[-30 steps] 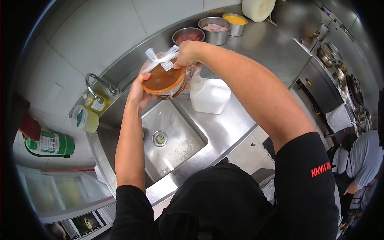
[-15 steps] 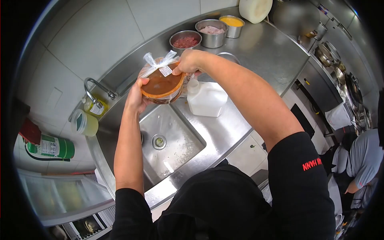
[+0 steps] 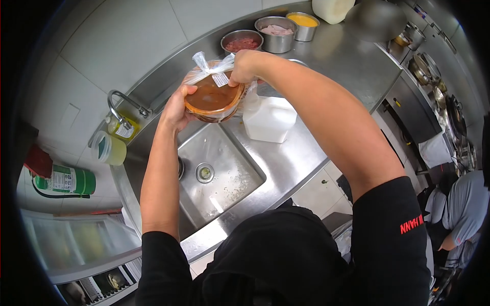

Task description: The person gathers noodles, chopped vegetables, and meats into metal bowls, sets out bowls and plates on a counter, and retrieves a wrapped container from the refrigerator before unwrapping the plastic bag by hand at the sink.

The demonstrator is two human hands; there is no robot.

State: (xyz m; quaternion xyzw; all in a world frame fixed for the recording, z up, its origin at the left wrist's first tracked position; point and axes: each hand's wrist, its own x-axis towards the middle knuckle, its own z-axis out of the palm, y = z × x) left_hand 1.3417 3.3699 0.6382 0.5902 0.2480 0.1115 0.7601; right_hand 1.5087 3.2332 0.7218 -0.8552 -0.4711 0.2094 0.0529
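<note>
Both my hands hold a round container of brown sauce (image 3: 212, 99), wrapped in a clear plastic bag, above the counter by the sink. My left hand (image 3: 178, 106) grips its left side with the thumb over the rim. At its right edge, the fingers of my right hand (image 3: 246, 68) are closed on the rim and bag. The bag's knotted white top (image 3: 208, 65) and a small printed label (image 3: 220, 79) lie over the container. Just right of it stands a white plastic jug (image 3: 269, 120) on the counter.
A steel sink (image 3: 240, 176) with a curved faucet (image 3: 120, 104) lies below. Metal pots of red meat (image 3: 242, 45), pale meat (image 3: 276, 30) and yellow liquid (image 3: 303, 20) stand behind. Yellow soap (image 3: 124, 127) and a lidded tub (image 3: 109, 148) sit left. Another person (image 3: 463, 204) is at right.
The container stays between both hands with nearly the same grip. The whole view has shifted slightly; hands and container appear a little farther right and higher.
</note>
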